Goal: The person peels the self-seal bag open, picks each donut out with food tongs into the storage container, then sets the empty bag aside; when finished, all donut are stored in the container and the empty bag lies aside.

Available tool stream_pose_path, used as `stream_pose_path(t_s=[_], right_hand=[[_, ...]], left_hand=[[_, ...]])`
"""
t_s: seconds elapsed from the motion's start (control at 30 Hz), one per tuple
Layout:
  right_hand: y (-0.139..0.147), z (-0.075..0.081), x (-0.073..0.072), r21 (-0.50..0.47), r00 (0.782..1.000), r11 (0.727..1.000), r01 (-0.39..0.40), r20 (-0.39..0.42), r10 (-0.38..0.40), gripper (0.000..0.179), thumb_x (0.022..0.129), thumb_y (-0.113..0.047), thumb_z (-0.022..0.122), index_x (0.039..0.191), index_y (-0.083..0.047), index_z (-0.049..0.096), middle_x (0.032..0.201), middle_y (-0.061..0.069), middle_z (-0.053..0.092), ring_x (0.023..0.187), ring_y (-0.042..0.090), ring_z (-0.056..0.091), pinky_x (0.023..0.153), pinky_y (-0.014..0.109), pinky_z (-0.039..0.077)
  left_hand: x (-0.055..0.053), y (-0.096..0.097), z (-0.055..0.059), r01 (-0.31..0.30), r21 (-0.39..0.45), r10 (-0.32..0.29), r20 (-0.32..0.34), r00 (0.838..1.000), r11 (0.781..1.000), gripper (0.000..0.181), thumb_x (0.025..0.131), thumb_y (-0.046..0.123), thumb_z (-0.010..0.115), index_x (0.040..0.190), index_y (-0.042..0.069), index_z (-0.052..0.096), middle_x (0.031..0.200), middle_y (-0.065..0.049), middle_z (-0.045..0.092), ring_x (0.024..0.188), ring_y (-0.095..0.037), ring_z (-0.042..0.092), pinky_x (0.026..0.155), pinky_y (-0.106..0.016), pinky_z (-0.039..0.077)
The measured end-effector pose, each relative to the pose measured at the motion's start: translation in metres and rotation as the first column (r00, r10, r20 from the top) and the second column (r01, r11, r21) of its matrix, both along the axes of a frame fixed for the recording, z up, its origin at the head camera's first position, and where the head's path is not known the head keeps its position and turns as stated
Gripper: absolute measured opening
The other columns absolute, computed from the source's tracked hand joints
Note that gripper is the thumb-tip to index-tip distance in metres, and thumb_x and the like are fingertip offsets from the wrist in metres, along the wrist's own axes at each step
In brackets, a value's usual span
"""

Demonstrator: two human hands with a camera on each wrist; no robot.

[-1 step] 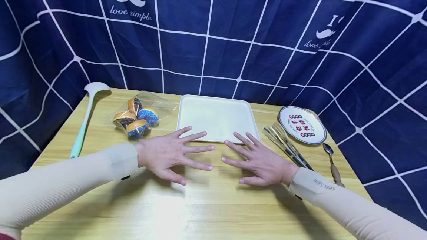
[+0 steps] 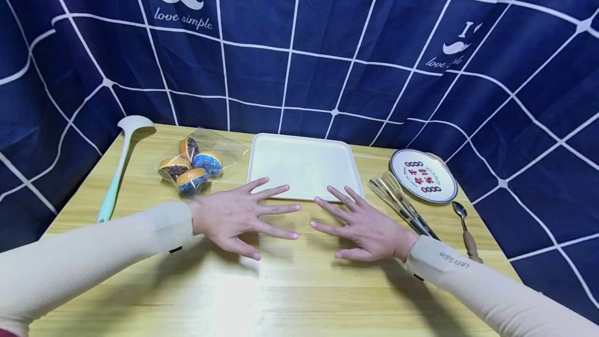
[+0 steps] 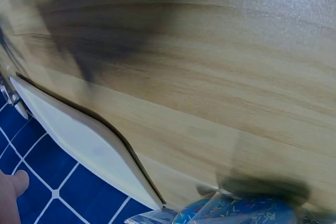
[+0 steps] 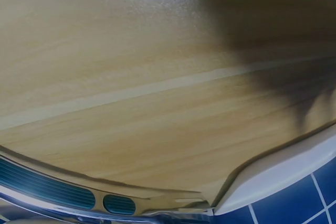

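"where's the white tray (image 2: 304,163)?"
"far side, its near edge by your left hand (image 2: 238,215) and right hand (image 2: 367,225)."
"your grip?"
"both released, fingers spread; tabletop (image 2: 313,300) stretches wide on your near side."

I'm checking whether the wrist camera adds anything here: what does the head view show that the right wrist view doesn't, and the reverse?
Only the head view: the ladle, the bagged doughnuts, the printed face of the plate, and the left hand and right hand with fingers spread.

Only the right wrist view: the ridged teal inserts on a metal handle, close up. A sliver at its bottom left is too cropped to identify.

Both: part of the white tray, the wooden table and the blue backdrop.
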State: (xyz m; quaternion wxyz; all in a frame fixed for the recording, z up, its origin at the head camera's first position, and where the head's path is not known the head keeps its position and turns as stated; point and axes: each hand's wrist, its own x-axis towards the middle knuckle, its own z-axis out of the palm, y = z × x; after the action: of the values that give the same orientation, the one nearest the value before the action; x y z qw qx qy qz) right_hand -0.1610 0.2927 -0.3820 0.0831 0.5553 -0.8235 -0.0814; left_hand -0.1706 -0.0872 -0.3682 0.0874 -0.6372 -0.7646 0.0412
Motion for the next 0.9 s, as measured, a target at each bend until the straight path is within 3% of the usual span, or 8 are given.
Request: stream_pose_path(t_s=[0.33, 0.47, 0.57, 0.67, 0.73, 0.77, 0.83, 0.9], right_hand=[[-0.001, -0.001, 0.0, -0.012, 1.0, 1.0, 0.011, 0.003, -0.011, 0.07, 0.104, -0.071, 0.035, 0.164, -0.036, 0.032, 0.175, 0.012, 0.021, 0.159, 0.049, 0.02, 0.121, 0.071, 0.024], [-0.004, 0.001, -0.003, -0.032, 1.0, 0.999, 0.02, 0.005, -0.02, 0.07, 0.105, -0.069, 0.036, 0.165, -0.034, 0.031, 0.175, 0.012, 0.022, 0.158, 0.049, 0.024, 0.12, 0.071, 0.027], [-0.011, 0.005, -0.008, -0.078, 0.998, 0.996, 0.047, 0.036, -0.044, 0.069, 0.106, -0.065, 0.039, 0.166, -0.031, 0.029, 0.174, 0.013, 0.023, 0.158, 0.046, 0.025, 0.123, 0.067, 0.027], [-0.025, 0.012, -0.015, -0.136, 0.988, 0.984, 0.112, 0.12, -0.096, 0.069, 0.106, -0.057, 0.047, 0.166, -0.028, 0.028, 0.174, 0.011, 0.025, 0.16, 0.039, 0.025, 0.126, 0.06, 0.026], [-0.038, 0.018, -0.02, -0.176, 0.964, 0.967, 0.186, 0.222, -0.145, 0.068, 0.106, -0.05, 0.053, 0.165, -0.026, 0.03, 0.173, 0.009, 0.028, 0.16, 0.033, 0.028, 0.128, 0.055, 0.027], [-0.045, 0.022, -0.023, -0.193, 0.944, 0.954, 0.229, 0.282, -0.17, 0.067, 0.106, -0.047, 0.055, 0.164, -0.024, 0.034, 0.172, 0.007, 0.032, 0.159, 0.031, 0.031, 0.128, 0.053, 0.029], [-0.061, 0.028, -0.031, -0.234, 0.887, 0.918, 0.32, 0.415, -0.204, 0.059, 0.106, -0.04, 0.059, 0.159, -0.018, 0.044, 0.165, 0.006, 0.044, 0.153, 0.027, 0.041, 0.125, 0.05, 0.036], [-0.078, 0.032, -0.041, -0.273, 0.814, 0.873, 0.403, 0.543, -0.207, 0.048, 0.106, -0.032, 0.06, 0.149, -0.01, 0.056, 0.153, 0.008, 0.057, 0.143, 0.026, 0.054, 0.118, 0.049, 0.045]], left_hand=[[0.001, 0.0, -0.002, 0.004, 0.006, -0.004, -0.002, 1.0, 1.0, 0.075, 0.099, 0.071, 0.048, 0.164, 0.049, 0.019, 0.176, -0.001, 0.02, 0.162, -0.044, 0.017, 0.123, -0.072, 0.026], [-0.001, -0.004, -0.001, -0.013, 0.051, 0.012, 0.02, 1.0, 0.999, 0.075, 0.098, 0.069, 0.052, 0.164, 0.047, 0.022, 0.176, -0.003, 0.023, 0.162, -0.041, 0.021, 0.122, -0.072, 0.025], [-0.006, -0.012, 0.003, -0.058, 0.108, 0.054, 0.042, 0.998, 0.992, 0.075, 0.098, 0.064, 0.057, 0.164, 0.043, 0.028, 0.174, -0.008, 0.028, 0.159, -0.04, 0.029, 0.122, -0.072, 0.027], [-0.014, -0.025, 0.01, -0.163, 0.164, 0.153, 0.072, 0.986, 0.973, 0.073, 0.099, 0.059, 0.06, 0.164, 0.037, 0.033, 0.17, -0.011, 0.036, 0.153, -0.04, 0.041, 0.12, -0.07, 0.032], [-0.022, -0.036, 0.015, -0.262, 0.191, 0.243, 0.117, 0.963, 0.946, 0.07, 0.1, 0.056, 0.059, 0.163, 0.034, 0.036, 0.165, -0.012, 0.044, 0.148, -0.039, 0.046, 0.119, -0.069, 0.034], [-0.027, -0.042, 0.017, -0.323, 0.2, 0.298, 0.148, 0.943, 0.925, 0.068, 0.101, 0.054, 0.058, 0.162, 0.032, 0.037, 0.163, -0.011, 0.047, 0.147, -0.038, 0.047, 0.118, -0.07, 0.034], [-0.038, -0.055, 0.021, -0.439, 0.229, 0.399, 0.203, 0.894, 0.869, 0.063, 0.103, 0.051, 0.057, 0.16, 0.026, 0.043, 0.156, -0.012, 0.053, 0.143, -0.038, 0.05, 0.116, -0.069, 0.037], [-0.049, -0.069, 0.026, -0.548, 0.264, 0.486, 0.269, 0.832, 0.793, 0.058, 0.104, 0.045, 0.057, 0.155, 0.019, 0.05, 0.147, -0.014, 0.06, 0.134, -0.038, 0.054, 0.11, -0.065, 0.042]])
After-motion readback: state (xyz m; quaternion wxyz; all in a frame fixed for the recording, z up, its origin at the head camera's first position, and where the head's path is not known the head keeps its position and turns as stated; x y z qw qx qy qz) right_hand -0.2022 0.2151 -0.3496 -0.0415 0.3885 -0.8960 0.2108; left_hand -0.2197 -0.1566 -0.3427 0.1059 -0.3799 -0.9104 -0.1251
